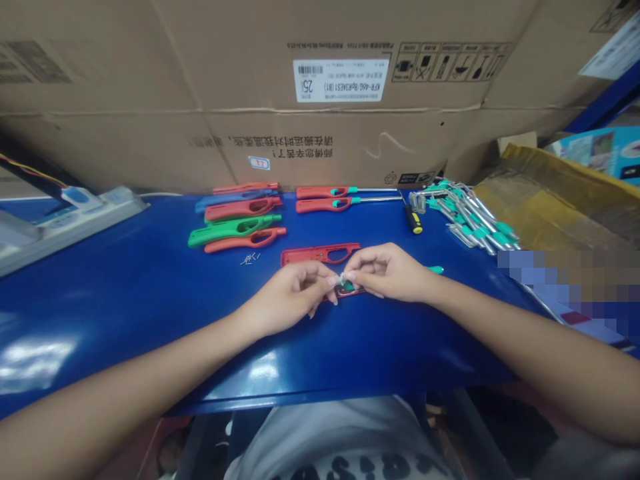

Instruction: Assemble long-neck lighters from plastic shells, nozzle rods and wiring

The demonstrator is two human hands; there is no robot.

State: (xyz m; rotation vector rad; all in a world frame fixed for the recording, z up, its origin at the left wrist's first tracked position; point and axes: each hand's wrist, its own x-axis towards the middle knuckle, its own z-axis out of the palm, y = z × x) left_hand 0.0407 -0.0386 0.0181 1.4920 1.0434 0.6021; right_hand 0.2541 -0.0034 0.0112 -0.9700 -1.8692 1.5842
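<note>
My left hand (307, 288) and my right hand (387, 272) meet over the middle of the blue table. Between their fingertips is a small pale part (342, 279), too small to name. Both hands are closed in a pinch. Under the fingers lies a red lighter half with a green piece (346, 288) in it, mostly hidden by my hands. A green tip (435, 270) sticks out to the right of my right hand. Just behind the hands lies an open red lighter shell half (305, 256).
Several coloured lighter shells (235, 230) are stacked at left, with loose screws (249, 259) before them. Two red lighters with metal tubes (325, 204) lie behind, beside a screwdriver (413, 220). Metal tubes with green parts (475, 217) are heaped at right. A power strip (75, 223) stands far left; a cardboard wall (225, 67) rises behind.
</note>
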